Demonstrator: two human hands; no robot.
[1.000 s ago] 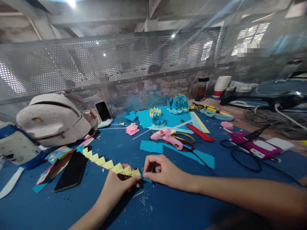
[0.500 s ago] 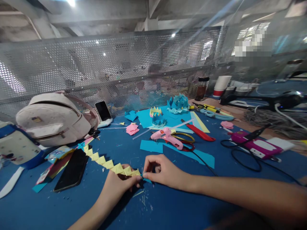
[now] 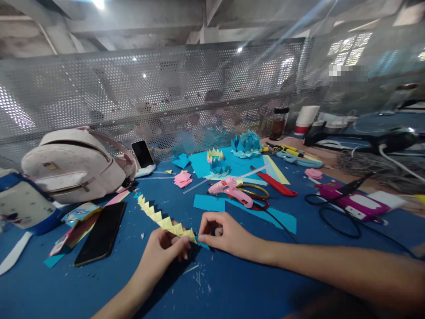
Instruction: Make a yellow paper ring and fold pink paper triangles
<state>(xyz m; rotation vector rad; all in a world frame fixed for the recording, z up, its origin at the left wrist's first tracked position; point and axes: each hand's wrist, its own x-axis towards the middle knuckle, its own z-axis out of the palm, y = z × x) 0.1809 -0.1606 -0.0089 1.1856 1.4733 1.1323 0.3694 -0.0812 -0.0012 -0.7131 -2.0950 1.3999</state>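
Two bare hands [image 3: 223, 232], slender fingers [image 3: 211, 217], bare wrists [image 3: 262, 250], slim uncovered forearms [image 3: 315, 262]

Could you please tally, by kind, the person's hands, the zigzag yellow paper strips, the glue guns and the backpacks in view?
Hands: 2 (left hand, right hand)
Zigzag yellow paper strip: 1
Pink glue gun: 1
Pale backpack: 1
Total: 5

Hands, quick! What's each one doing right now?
Left hand: closed, holding the yellow folded-paper strip.
Right hand: closed, pinching the strip's blue end.
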